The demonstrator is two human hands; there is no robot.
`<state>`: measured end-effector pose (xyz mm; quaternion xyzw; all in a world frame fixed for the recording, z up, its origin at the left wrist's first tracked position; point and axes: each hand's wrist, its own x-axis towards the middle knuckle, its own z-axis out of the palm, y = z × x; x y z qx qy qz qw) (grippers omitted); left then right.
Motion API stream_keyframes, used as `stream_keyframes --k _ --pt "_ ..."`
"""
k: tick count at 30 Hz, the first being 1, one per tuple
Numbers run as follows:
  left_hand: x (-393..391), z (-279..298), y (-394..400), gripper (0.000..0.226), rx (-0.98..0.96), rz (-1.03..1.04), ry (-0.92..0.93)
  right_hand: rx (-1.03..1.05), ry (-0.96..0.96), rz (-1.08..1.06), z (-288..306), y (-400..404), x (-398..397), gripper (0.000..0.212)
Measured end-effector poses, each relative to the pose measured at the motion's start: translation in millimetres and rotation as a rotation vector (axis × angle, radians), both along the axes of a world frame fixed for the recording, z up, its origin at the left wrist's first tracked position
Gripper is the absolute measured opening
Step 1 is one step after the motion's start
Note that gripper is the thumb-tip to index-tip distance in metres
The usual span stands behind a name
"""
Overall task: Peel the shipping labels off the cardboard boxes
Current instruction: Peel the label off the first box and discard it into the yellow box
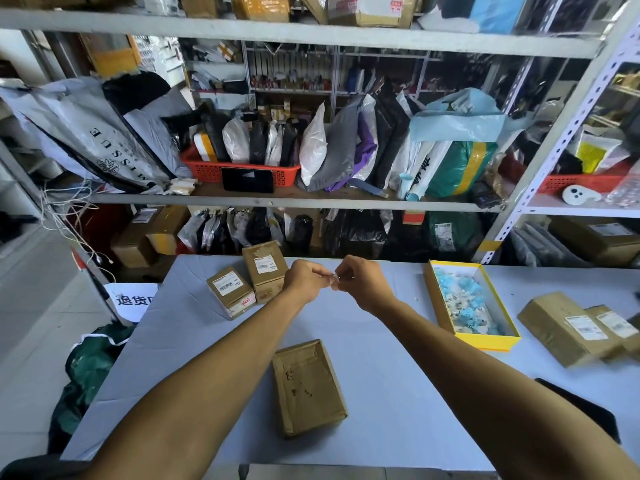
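Pinching label scrap (334, 277), L hand (304, 280) & R hand (360, 282), above table (381, 375)

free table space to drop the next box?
Bare table between the near box and the yellow tray, and left of the near box. Also mid-table under the hands. Crowded: two far-left boxes, and right edge by the labelled boxes.

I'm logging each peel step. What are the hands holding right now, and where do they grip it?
Both the left hand and right hand pinch a small white scrap, seemingly a peeled label, at its opposite ends, above the table.
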<state>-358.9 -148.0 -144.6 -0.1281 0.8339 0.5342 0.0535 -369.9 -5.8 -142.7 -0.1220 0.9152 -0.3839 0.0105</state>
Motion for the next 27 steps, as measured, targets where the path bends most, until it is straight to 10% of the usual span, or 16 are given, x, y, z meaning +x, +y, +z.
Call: stream_keyframes --k 11,27 --pt "1.5 5.9 20.9 0.024 0.102 -0.072 0.058 -0.028 0.055 -0.093 6.1 31.4 -2.2 0.009" --pt "-20.1 -2.9 72.1 0.016 -0.239 -0.189 0.155 -0.108 -0.027 -0.060 -13.5 85.1 -12.5 0.016"
